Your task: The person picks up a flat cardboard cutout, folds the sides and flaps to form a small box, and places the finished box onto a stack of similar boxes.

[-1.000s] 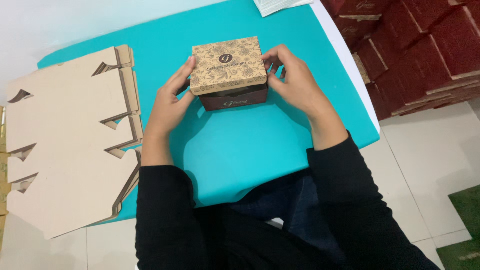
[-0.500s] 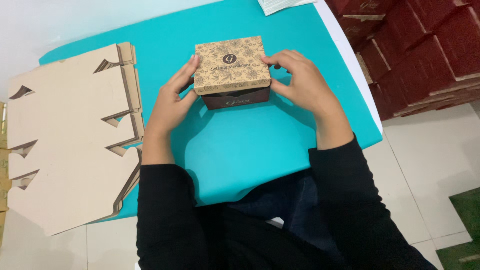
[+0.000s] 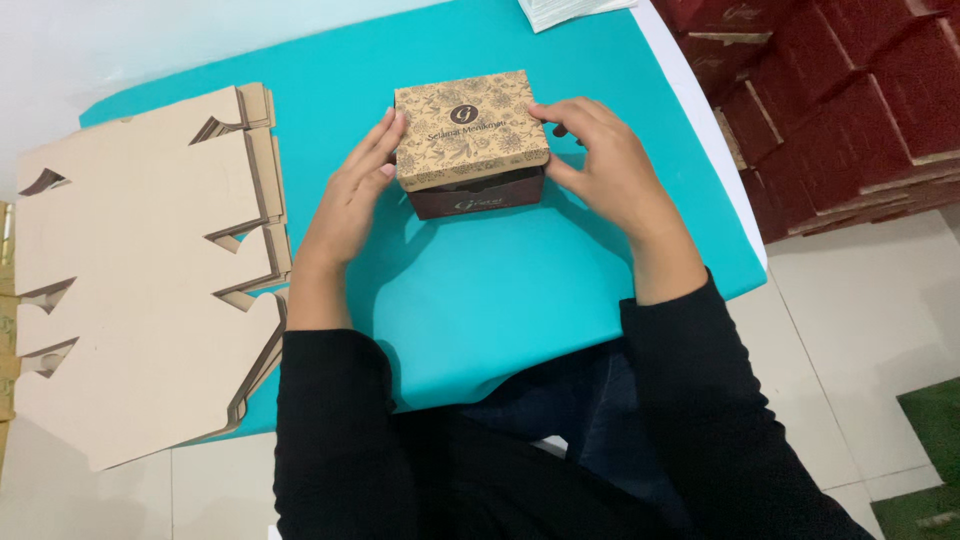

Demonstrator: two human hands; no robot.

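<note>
A small cardboard box [image 3: 470, 140] with a tan patterned lid and a dark maroon base stands on the turquoise table [image 3: 520, 290]. My left hand [image 3: 350, 195] lies flat against the box's left side, fingers pressed to the lid's edge. My right hand [image 3: 605, 170] cups the right side, fingertips on the lid's right edge and corner. The lid sits slightly raised at the front, showing the maroon front wall beneath. Both black sleeves reach in from the bottom.
A stack of flat, die-cut tan cardboard blanks [image 3: 140, 270] covers the table's left end and overhangs it. Stacked dark red boxes [image 3: 840, 100] stand at the right, beyond the table edge. A white paper [image 3: 570, 10] lies at the far edge. White floor tiles lie below.
My right hand has slid from the box's near right side up to the lid's right edge, fingers spread. The left hand stays against the left side. The box has barely moved.
</note>
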